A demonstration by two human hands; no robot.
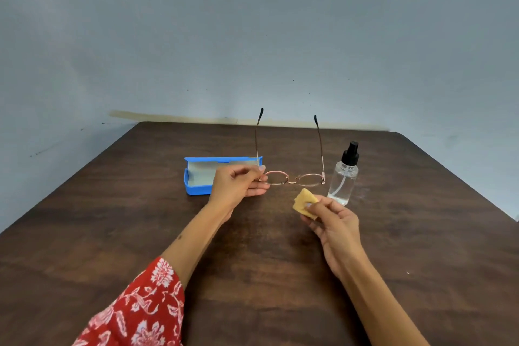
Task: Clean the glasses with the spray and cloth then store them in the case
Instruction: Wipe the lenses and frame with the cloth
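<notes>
My left hand (pixel 238 184) pinches the left hinge of round, rose-gold glasses (pixel 295 178), held above the table with both temples open and pointing away from me. My right hand (pixel 334 222) grips a folded yellow cloth (pixel 304 203) just below the right lens, a short gap apart from it. A clear spray bottle (pixel 343 177) with a black pump top stands upright right of the glasses. The blue case (pixel 196 174) lies open behind my left hand, its grey lining showing and its right end hidden by my fingers.
Everything rests on a dark brown wooden table (pixel 252 261) whose far edge meets a grey wall (pixel 252 36). A red floral sleeve (pixel 134 312) covers my left upper forearm at the bottom left.
</notes>
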